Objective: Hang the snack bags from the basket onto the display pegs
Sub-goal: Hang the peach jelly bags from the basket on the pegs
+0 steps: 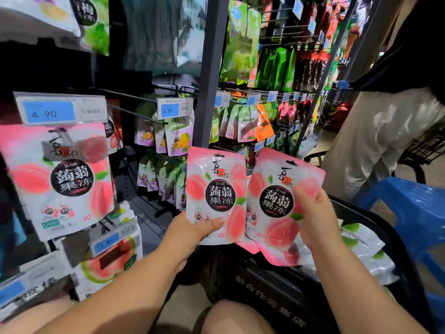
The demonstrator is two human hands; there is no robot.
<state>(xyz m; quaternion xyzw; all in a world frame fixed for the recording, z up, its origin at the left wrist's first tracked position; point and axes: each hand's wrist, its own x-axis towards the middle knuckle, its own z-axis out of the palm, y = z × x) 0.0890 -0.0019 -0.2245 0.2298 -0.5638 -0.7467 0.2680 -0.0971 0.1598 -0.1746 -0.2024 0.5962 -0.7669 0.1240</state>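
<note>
Our left hand point(190, 233) pinches the left bag point(216, 179), right hand point(315, 218) the right bag point(277, 179); basket point(265, 297) beneath, seemingly matching hung bag point(60, 179) leftward

A black peg point(134, 114) runs bare through the dark gap between the hung peach bag point(60, 174) on the left and the passion-fruit bags point(179, 139), leaving open room there. A price tag point(174, 109) fronts the passion-fruit row, and the grey upright post point(209, 80) walls the gap's right side. Rightward, the black basket point(265, 285) and a bystander's pale trousers point(385, 145) crowd the aisle.
</note>
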